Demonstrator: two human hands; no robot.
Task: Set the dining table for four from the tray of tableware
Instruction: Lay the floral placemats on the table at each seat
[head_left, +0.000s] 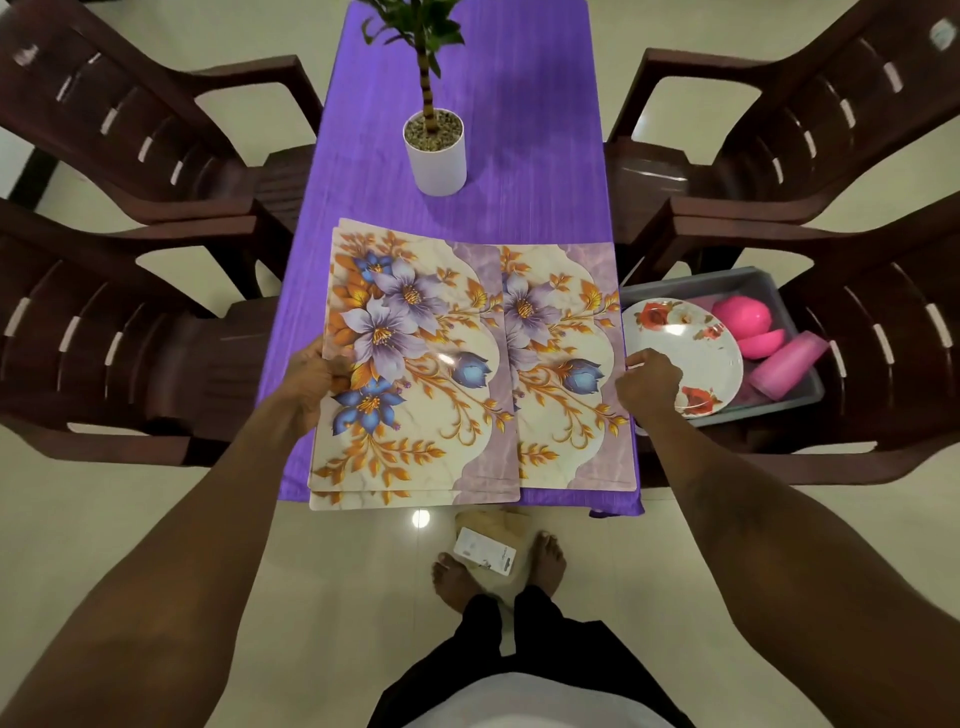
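Left hand grips the placemat stack by its left edge, probably keeping the spare mats together; right hand, fingers curled, is at the single placemat edge, hold unclear; tray just right.

Soft indoor light, glare spots, fisheye-bent edges, slightly blurred

A stack of floral placemats lies at the purple table's near end, overlapping a single placemat on its right. Off the table's right edge, a grey tray holds a rose-patterned plate and pink cups.
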